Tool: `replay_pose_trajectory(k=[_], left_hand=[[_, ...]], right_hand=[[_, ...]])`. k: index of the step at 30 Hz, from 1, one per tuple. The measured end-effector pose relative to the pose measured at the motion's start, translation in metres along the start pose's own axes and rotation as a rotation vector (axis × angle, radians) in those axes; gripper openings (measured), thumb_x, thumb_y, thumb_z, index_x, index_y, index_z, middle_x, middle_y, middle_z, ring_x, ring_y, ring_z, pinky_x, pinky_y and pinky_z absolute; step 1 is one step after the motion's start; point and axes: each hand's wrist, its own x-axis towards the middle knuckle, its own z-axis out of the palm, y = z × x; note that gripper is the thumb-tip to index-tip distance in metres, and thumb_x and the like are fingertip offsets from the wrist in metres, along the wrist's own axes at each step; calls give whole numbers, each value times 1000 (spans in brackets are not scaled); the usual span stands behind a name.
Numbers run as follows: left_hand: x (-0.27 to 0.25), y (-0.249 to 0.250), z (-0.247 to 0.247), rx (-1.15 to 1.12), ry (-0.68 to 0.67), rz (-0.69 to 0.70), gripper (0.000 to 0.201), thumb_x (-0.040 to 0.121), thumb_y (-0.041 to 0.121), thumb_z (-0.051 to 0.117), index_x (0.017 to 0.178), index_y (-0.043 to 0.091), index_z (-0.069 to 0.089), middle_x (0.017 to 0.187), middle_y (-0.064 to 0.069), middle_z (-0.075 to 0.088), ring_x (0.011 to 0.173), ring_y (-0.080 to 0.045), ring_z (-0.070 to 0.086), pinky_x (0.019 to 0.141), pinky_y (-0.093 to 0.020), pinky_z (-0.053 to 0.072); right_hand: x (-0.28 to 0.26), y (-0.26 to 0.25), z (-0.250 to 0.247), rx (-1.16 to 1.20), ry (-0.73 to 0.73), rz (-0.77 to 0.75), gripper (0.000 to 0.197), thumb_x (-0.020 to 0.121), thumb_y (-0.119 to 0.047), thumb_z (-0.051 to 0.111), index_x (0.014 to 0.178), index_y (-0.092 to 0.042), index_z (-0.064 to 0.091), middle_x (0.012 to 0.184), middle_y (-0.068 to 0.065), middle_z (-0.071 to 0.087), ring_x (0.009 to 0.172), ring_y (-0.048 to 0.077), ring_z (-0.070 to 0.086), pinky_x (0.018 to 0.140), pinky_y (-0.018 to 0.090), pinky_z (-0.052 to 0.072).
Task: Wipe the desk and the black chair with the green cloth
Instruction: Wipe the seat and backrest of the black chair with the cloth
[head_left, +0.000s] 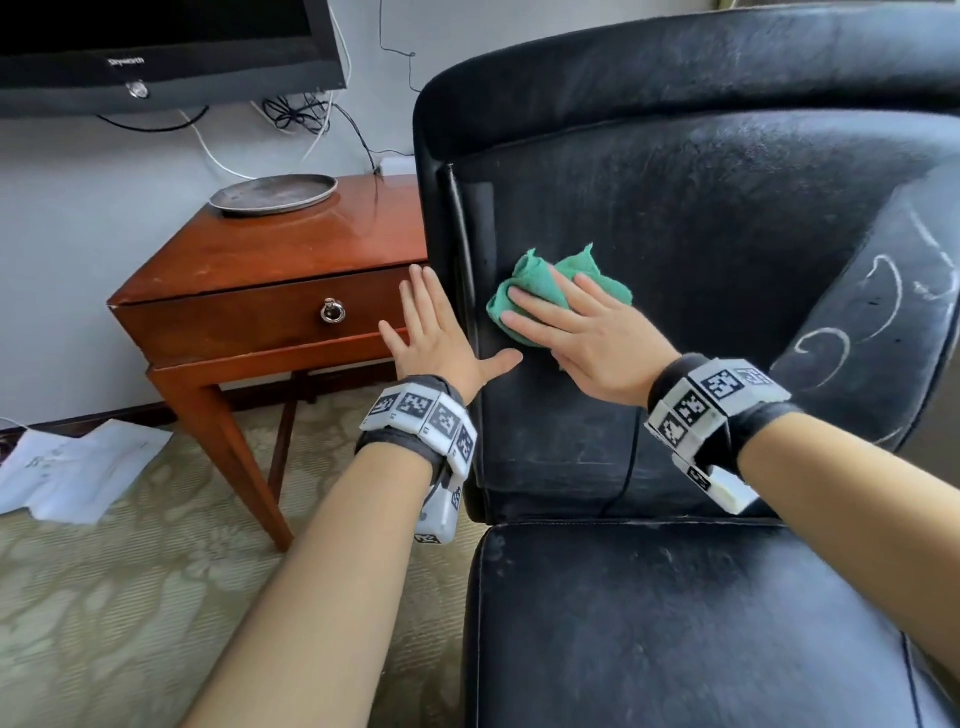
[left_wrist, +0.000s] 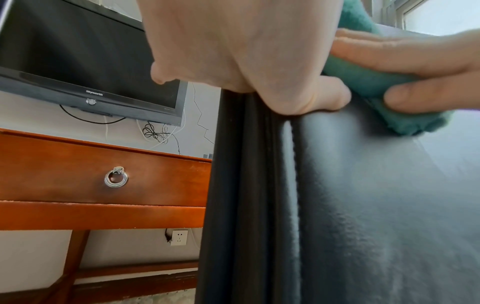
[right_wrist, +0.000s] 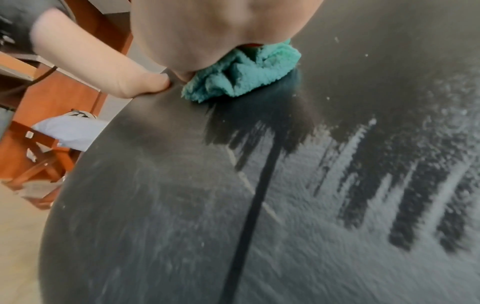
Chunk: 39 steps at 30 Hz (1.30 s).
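Observation:
The black leather chair fills the right of the head view, its back dusty and streaked. The bunched green cloth lies against the left part of the chair back. My right hand presses it there with straight, spread fingers. In the left wrist view its thumb sits at the lower edge of the cloth. My left hand rests on the chair back's left edge, fingers straight along the outer side, thumb on the front face. The wooden desk stands just left of the chair.
A round metal tray sits on the desk, which has a drawer with a ring pull. A television and loose cables hang on the wall behind. Papers lie on the patterned carpet at the left.

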Motion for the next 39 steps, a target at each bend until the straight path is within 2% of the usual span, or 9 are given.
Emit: replay_pose_trajectory(k=[3,11,17,24,27,29,31,34,39], left_hand=[[1,0,1,2,21,14,128,70,81,45,144,2,-22,156,-10,-21,146,-22,-12,115,-51,8],[2,-5,3,39,19,47,128,68,84,36,144,-1,-21,156,-12,-18,146,-23,-9,114,-51,12],[1,-2,1,21,5,29,129,69,81,44,145,0,-21,157,-10,-17,146,-21,-8,114,-51,12],[2,0,-1,-144,-74,-6,130,70,72,58,144,7,-27,159,-7,-9,147,-19,-2,114,-50,17],[2,-1,-2,-144,-77,5,129,71,73,56,143,6,-27,159,-9,-7,147,-20,0,113,-49,19],[2,-2,-3,-150,-102,17,129,72,73,56,142,7,-29,159,-10,-8,147,-21,0,113,-49,19],[3,-4,-4,-163,-118,23,128,73,72,56,142,7,-29,159,-11,-8,147,-21,-1,114,-49,19],[4,-6,-5,-183,-131,26,128,73,70,57,143,7,-28,158,-11,-9,147,-21,-3,114,-49,17],[2,-2,-5,-139,-126,9,126,74,71,55,143,6,-27,158,-12,-7,146,-20,-3,113,-49,18]], right_hand=[[14,8,-12,11,11,16,61,86,-20,33,146,-23,30,151,2,34,140,35,28,110,50,29],[99,20,-61,122,131,306,62,84,-29,33,146,-25,34,154,-1,28,145,32,14,116,44,10],[63,11,-36,81,94,51,58,81,-23,36,137,-22,48,146,3,43,140,38,25,111,52,20],[39,13,-28,3,-4,-57,58,86,-31,34,141,-20,42,148,3,40,140,36,28,110,49,26],[76,28,-50,-9,98,95,58,86,-28,32,142,-17,41,149,6,38,140,38,26,111,48,24],[105,33,-63,36,165,272,57,89,-27,30,146,-18,33,154,3,29,144,35,16,115,45,16],[128,32,-69,70,176,335,56,92,-25,31,148,-21,29,156,-1,22,146,31,9,117,41,7],[140,22,-70,73,112,202,56,89,-26,27,143,-23,40,154,0,30,145,35,12,116,44,6],[116,5,-52,41,-7,-59,58,82,-29,21,118,-19,66,135,1,56,139,34,30,114,47,17]])
